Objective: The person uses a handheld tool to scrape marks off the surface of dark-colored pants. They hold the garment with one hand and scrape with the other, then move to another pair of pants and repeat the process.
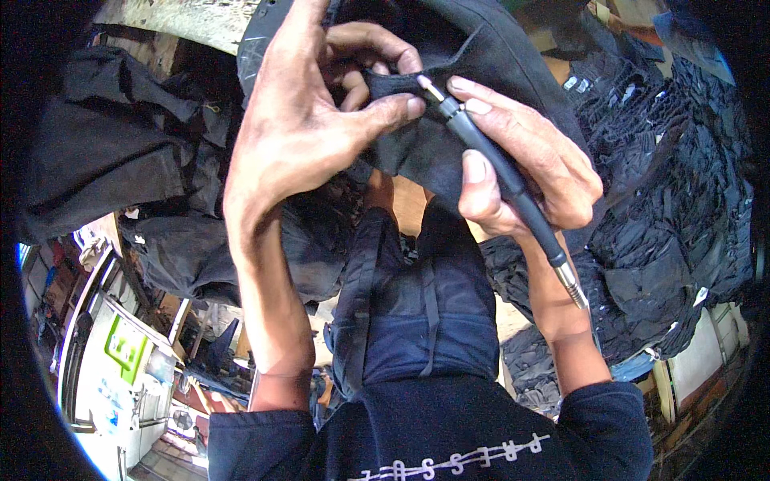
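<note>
My left hand [301,132] pinches a folded edge of black cloth, a heavy garment [513,48], between thumb and fingers near the top. In my right hand [533,152], held like a pen, is a slim dark grey rotary tool handpiece [491,152] with a metal collar at the front and a springy metal tail. Its pale tip touches or nearly touches the pinched edge, close to my left fingertips. The garment drapes behind both hands, over a dark rounded support [255,48] at its left side. What the curled left fingers hold beneath the fold is partly hidden.
A large heap of dark garments [658,184] is piled on the right. More black cloth [112,152] lies on the left. At lower left are a pale surface with a bright green item [126,346] and assorted clutter.
</note>
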`<state>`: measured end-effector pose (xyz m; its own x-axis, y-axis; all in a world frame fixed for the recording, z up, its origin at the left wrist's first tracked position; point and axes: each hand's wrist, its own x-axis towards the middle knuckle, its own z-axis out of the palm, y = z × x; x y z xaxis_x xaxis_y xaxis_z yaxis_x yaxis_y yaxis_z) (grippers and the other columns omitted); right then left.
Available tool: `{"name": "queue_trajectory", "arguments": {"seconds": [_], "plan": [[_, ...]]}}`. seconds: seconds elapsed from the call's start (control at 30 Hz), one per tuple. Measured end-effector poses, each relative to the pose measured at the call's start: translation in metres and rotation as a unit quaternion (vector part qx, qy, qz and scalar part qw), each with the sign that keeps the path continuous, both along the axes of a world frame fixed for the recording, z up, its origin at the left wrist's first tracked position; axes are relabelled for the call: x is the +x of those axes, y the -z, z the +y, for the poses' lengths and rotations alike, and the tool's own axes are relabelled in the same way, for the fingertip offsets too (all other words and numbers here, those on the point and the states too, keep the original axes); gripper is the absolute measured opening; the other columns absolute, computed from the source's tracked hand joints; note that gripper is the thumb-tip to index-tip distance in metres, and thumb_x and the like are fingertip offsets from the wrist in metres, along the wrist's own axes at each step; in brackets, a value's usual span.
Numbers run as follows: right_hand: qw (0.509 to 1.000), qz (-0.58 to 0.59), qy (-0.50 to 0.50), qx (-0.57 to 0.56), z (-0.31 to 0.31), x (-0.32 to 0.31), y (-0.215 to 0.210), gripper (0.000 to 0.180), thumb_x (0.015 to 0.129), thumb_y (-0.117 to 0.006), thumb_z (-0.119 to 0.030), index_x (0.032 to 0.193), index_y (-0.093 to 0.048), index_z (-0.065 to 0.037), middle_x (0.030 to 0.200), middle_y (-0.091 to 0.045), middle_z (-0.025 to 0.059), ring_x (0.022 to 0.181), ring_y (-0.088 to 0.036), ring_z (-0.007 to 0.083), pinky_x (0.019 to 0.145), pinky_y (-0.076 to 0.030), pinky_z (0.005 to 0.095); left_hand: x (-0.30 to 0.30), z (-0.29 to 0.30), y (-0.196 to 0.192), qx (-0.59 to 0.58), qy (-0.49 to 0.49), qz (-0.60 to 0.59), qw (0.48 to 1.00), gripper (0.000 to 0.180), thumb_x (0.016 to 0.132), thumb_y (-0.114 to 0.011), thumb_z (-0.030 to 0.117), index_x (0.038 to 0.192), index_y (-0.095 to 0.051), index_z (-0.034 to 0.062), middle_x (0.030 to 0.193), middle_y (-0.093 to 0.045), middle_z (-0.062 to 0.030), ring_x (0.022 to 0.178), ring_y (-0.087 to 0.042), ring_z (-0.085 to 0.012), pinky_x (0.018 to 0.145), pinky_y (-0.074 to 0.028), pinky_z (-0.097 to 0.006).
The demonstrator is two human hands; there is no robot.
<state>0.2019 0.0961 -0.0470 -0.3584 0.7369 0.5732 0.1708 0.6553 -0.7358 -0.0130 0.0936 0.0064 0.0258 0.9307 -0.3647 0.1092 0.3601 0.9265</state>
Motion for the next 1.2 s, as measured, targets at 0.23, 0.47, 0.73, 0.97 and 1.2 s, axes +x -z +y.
{"name": "queue_trajectory", "arguments": {"seconds": [0.23, 0.47, 0.73, 0.97, 1.2], "plan": [[1.0, 0.002, 0.001, 0.0, -0.001, 0.003, 0.001, 0.026, 0.088, -0.07, -0.004, 0.109, -0.072, 0.011, 0.1, -0.078, 0.0321, 0.093, -0.082, 0.0398, 0.085, -0.066, 0.0449, -0.001, -0.004, 0.004, 0.001, -0.01, -0.005, 1.0, 0.083, 0.075, -0.088, -0.011, 0.142, -0.044, 0.008, 0.1, -0.075, -0.0093, 0.073, -0.057, -0.0017, 0.062, -0.04, -0.016], [1.0, 0.004, 0.002, -0.003, 0.001, 0.005, 0.001, 0.026, 0.087, -0.07, -0.004, 0.109, -0.072, 0.011, 0.1, -0.078, 0.032, 0.093, -0.082, 0.0397, 0.084, -0.066, 0.0448, -0.002, 0.006, 0.0, 0.004, -0.013, -0.049, 0.999, 0.085, 0.072, -0.089, -0.01, 0.142, -0.044, 0.0086, 0.1, -0.075, -0.0112, 0.074, -0.059, -0.0021, 0.063, -0.042, -0.016], [1.0, 0.006, 0.007, -0.004, 0.002, 0.009, -0.001, 0.026, 0.087, -0.07, -0.003, 0.109, -0.072, 0.011, 0.1, -0.078, 0.0319, 0.093, -0.082, 0.0396, 0.084, -0.066, 0.0446, -0.007, -0.002, 0.016, 0.054, 0.023, 0.036, 0.998, 0.087, 0.076, -0.091, -0.006, 0.15, -0.047, 0.0069, 0.109, -0.078, -0.0079, 0.066, -0.055, 0.0007, 0.056, -0.037, -0.015], [1.0, 0.009, 0.013, 0.0, 0.004, 0.012, 0.0, 0.026, 0.087, -0.07, -0.003, 0.109, -0.072, 0.011, 0.1, -0.078, 0.0318, 0.093, -0.082, 0.0395, 0.084, -0.066, 0.0444, -0.007, -0.005, 0.02, 0.052, 0.016, 0.013, 0.998, 0.09, 0.076, -0.091, -0.006, 0.152, -0.044, 0.0053, 0.109, -0.079, -0.0088, 0.061, -0.051, 0.0022, 0.054, -0.035, -0.014], [0.999, 0.03, 0.035, -0.026, 0.0, 0.008, -0.009, 0.027, 0.086, -0.069, -0.002, 0.11, -0.071, 0.01, 0.101, -0.079, 0.0308, 0.093, -0.082, 0.0386, 0.085, -0.066, 0.0437, -0.005, -0.004, 0.018, 0.047, 0.008, 0.016, 0.999, 0.09, 0.076, -0.09, -0.008, 0.151, -0.042, 0.0052, 0.113, -0.08, -0.01, 0.062, -0.051, 0.0033, 0.054, -0.034, -0.013]]}}
